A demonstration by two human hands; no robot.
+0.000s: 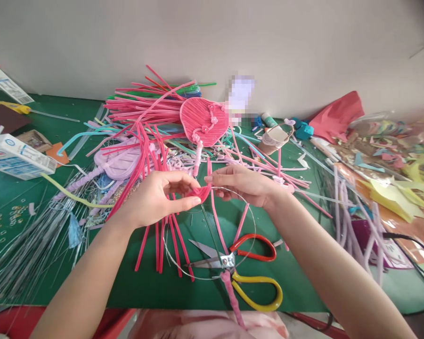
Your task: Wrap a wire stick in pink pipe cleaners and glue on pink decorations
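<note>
My left hand (155, 197) pinches a flat patch of pink pipe cleaners (201, 192) at the top of a thin wire hoop (255, 226). Closed beside it, my right hand (242, 183) has thumb and fingers at the patch's right end, on a pink pipe cleaner standing up there. The hoop hangs toward me, and its wrapped pink handle (232, 299) points at the table's front edge. Long pink pipe cleaner ends (175, 247) trail below my left hand. Scissors (228, 260) with one red and one yellow grip lie partly open under the hoop.
A finished pink fan (201, 120) leans on a pink pipe cleaner pile (141, 104). A lilac fan (116, 160), wire bundle (31, 249) and carton (19, 155) are left. Right are a small basket (273, 136), paper scraps (392, 188) and lilac pipe cleaners (342, 212).
</note>
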